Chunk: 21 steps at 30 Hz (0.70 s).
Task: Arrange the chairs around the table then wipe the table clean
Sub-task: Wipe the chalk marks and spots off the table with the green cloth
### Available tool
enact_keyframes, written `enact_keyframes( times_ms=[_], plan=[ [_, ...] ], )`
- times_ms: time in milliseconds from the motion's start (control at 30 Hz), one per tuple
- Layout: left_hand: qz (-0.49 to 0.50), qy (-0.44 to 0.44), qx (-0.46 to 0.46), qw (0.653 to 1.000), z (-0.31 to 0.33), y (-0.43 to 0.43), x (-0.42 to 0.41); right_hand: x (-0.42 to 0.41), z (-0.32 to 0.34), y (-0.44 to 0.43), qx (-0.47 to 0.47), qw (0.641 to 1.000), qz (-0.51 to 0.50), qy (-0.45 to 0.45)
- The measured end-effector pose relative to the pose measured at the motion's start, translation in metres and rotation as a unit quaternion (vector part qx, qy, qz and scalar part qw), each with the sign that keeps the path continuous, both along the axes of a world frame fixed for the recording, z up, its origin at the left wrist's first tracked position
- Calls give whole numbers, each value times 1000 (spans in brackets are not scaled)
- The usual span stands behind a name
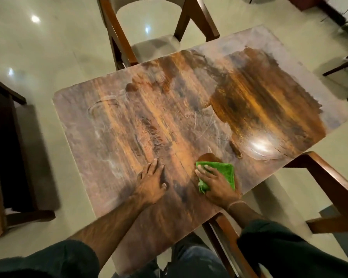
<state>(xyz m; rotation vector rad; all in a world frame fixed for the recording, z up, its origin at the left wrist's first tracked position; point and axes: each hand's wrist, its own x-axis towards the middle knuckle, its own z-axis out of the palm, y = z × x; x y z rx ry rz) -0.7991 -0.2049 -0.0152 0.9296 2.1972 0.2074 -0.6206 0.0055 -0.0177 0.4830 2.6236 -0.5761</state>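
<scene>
The table has a wooden top with strong brown and orange grain. Most of it is dulled by a greyish, matt film with streaks and ring marks. A broad patch on the right side of the top looks darker and glossy, and it reflects a lamp. The green cloth at lower centre is a fuzzy, matt, towel-like fabric. The chair at the top has a smooth brown wooden frame and pale, matt upholstery. The chair at lower right shows smooth wood of a similar tone. The floor is pale, smooth and glossy, with bright reflections at upper left. The sleeves along the bottom are dark, matt cloth.
</scene>
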Motion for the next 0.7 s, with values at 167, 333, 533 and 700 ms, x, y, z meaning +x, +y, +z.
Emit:
enact_keyframes(
  times_ms=[167, 333, 533, 700],
  plan=[
    [12, 19, -39, 999, -5, 13, 3, 6, -2, 54, 64, 984, -164, -19],
    [25, 9, -68, 997, -5, 20, 3, 3, -2, 68, 30, 992, -121, 14],
    [60, 22, -71, 995, -9, 27, 5, -11, -12, 104, 76, 974, -213, 20],
    [42, 42, -65, 996, -9, 45, 12, -2, -10, 104, 17, 997, -39, 57]
  ],
)
